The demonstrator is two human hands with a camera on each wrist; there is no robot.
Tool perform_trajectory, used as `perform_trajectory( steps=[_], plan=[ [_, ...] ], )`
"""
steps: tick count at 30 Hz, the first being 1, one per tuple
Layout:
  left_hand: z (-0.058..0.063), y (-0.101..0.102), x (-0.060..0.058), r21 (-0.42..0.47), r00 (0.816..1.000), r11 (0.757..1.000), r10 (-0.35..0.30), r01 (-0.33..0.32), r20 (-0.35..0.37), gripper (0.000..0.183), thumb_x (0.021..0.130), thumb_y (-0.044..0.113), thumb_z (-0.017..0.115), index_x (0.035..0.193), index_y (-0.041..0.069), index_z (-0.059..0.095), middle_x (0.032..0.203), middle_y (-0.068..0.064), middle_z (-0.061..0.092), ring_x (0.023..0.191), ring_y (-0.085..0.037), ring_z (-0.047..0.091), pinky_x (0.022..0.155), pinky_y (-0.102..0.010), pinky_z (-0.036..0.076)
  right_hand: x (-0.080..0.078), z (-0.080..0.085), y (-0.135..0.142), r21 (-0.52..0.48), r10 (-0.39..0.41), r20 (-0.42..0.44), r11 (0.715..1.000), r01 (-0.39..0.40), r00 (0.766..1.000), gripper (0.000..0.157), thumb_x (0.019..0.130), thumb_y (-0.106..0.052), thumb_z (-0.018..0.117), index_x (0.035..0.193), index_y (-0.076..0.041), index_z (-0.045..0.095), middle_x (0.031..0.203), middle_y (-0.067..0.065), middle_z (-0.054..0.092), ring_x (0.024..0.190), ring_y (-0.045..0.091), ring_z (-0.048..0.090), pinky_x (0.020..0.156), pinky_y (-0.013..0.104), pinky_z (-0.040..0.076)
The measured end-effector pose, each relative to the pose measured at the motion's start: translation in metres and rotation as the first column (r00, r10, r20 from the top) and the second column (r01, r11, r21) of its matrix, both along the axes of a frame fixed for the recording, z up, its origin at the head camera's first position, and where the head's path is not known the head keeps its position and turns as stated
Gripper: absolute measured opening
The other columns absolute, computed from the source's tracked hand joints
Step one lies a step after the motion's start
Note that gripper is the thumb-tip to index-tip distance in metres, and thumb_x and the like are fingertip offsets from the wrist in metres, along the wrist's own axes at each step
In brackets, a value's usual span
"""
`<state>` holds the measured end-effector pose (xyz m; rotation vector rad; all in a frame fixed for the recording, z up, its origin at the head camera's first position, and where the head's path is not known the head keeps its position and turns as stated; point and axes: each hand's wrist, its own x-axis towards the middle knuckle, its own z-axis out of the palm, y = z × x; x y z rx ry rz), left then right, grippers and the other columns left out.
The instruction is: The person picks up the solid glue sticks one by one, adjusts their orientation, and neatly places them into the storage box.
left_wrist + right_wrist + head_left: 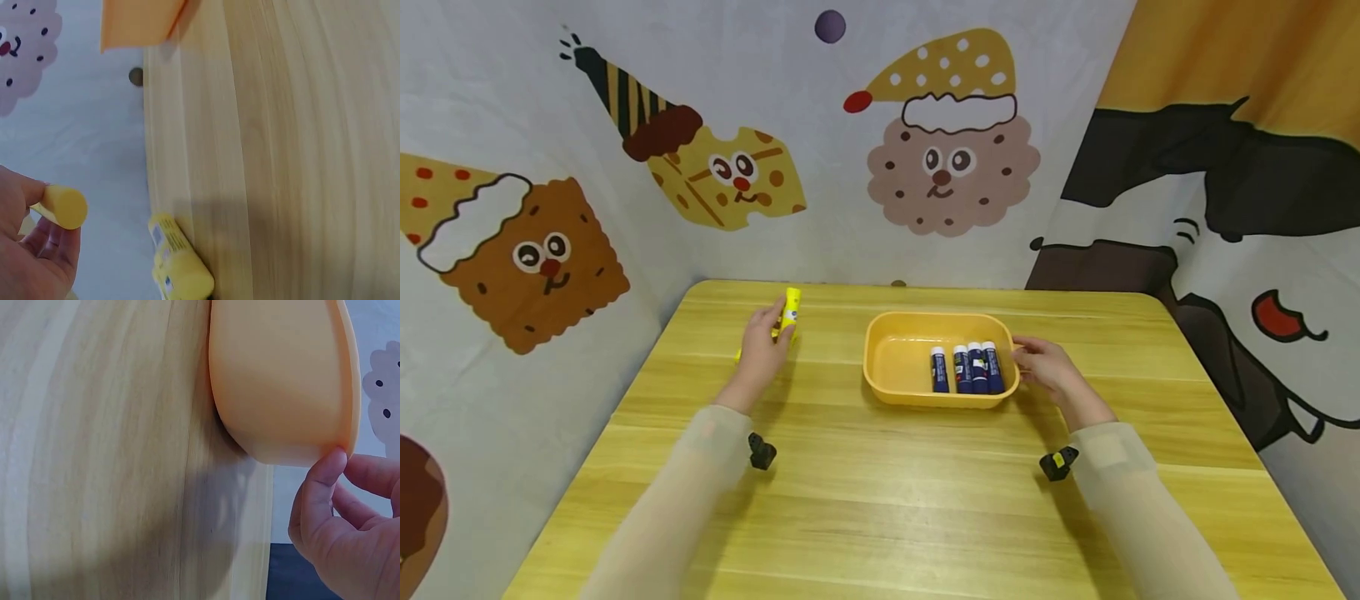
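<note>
In the head view my left hand (760,348) holds a yellow glue stick (791,308) above the back left of the table. The left wrist view shows its round yellow end (70,208) between thumb and fingers. More yellow glue sticks (180,265) lie on the wood below that hand, mostly hidden by it in the head view. A yellow-orange plastic basket (898,360) sits at the back middle. Several dark blue glue sticks with white caps (939,371) lie inside, towards its right. My right hand (1051,367) pinches the basket's right rim (347,440) between thumb and fingers.
The wooden table (880,492) ends at the back against a printed cloth (835,225) with cartoon biscuits and cheese. Small black devices (762,452) are at both wrists, by the sleeves.
</note>
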<state>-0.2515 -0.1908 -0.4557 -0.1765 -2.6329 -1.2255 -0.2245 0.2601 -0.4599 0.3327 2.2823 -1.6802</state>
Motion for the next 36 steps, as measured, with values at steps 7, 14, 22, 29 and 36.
perform_trajectory(
  steps=[7, 14, 22, 29, 36],
  plan=[
    [0.004, 0.021, 0.008, 0.052, 0.999, 0.998, -0.043, 0.042, 0.023, 0.055, 0.094, 0.01, 0.056, 0.146, 0.009, 0.036, 0.125, -0.018, 0.048, 0.103, -0.028, 0.051, 0.084, -0.041, 0.053, 0.001, 0.0, -0.005, 0.0, -0.048, 0.002, 0.999, 0.048, 0.999, 0.049, 0.099, -0.011, 0.044, 0.146, -0.004, 0.034, 0.11, 0.007, 0.046, 0.089, 0.016, 0.052, 0.068, 0.02, 0.05],
    [0.001, 0.036, 0.008, 0.052, 0.997, 0.997, -0.062, 0.06, 0.043, 0.056, 0.095, 0.01, 0.056, 0.146, 0.01, 0.035, 0.126, -0.018, 0.048, 0.104, -0.028, 0.051, 0.085, -0.04, 0.053, 0.003, 0.002, -0.011, 0.026, -0.099, -0.001, 0.995, 0.099, 0.995, 0.047, 0.099, -0.011, 0.042, 0.146, -0.006, 0.036, 0.116, 0.011, 0.045, 0.095, 0.021, 0.052, 0.067, 0.019, 0.049],
    [0.005, 0.056, 0.01, 0.073, 0.995, 0.997, -0.034, 0.027, 0.097, 0.056, 0.094, 0.013, 0.058, 0.145, 0.009, 0.037, 0.121, -0.018, 0.055, 0.104, -0.032, 0.057, 0.084, -0.04, 0.052, 0.003, 0.001, -0.012, 0.008, -0.099, -0.009, 0.995, 0.099, 0.995, 0.048, 0.099, -0.009, 0.042, 0.146, -0.004, 0.035, 0.115, 0.011, 0.045, 0.104, 0.028, 0.052, 0.068, 0.018, 0.049],
    [0.012, 0.073, 0.013, 0.116, 0.984, 0.992, -0.058, 0.039, 0.166, 0.055, 0.093, 0.013, 0.059, 0.144, 0.007, 0.039, 0.12, -0.017, 0.058, 0.101, -0.03, 0.059, 0.08, -0.036, 0.053, 0.001, -0.001, -0.011, 0.017, -0.09, -0.004, 0.996, 0.09, 0.996, 0.048, 0.099, -0.01, 0.041, 0.146, -0.005, 0.034, 0.119, 0.013, 0.045, 0.109, 0.03, 0.051, 0.069, 0.018, 0.05],
    [0.014, 0.087, 0.013, 0.134, 0.97, 0.991, -0.057, 0.026, 0.237, 0.055, 0.092, 0.015, 0.061, 0.143, 0.012, 0.042, 0.119, -0.015, 0.059, 0.101, -0.027, 0.059, 0.075, -0.031, 0.054, 0.001, 0.0, -0.011, 0.019, -0.085, 0.01, 0.996, 0.085, 0.996, 0.048, 0.099, -0.011, 0.041, 0.147, -0.006, 0.034, 0.121, 0.014, 0.044, 0.115, 0.033, 0.049, 0.071, 0.019, 0.05]
  ],
)
